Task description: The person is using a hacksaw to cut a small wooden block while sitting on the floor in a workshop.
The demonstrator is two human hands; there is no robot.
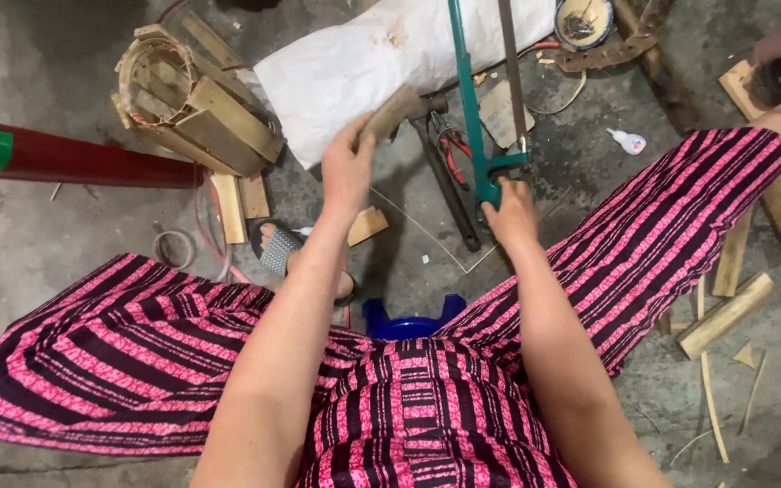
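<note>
Your left hand [347, 172] grips hammer handle [389, 116]; right hand [510, 215] clasps green hacksaw [470, 108] grip: rigid, likely head-heavy, hold handles.

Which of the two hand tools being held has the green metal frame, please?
The hacksaw in the right hand: its frame is green, while the hammer in the left hand has a plain wooden handle.

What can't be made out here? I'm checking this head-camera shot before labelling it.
- Hammer: the left hand covers the handle's grip, and the head is blurred against the tools behind.
- Green saw: its far end runs off the top edge; the right hand hides its handle.
- Blue stool: mostly hidden by the striped trousers.
- Bowl: contents too small, cut by the top edge.
</note>
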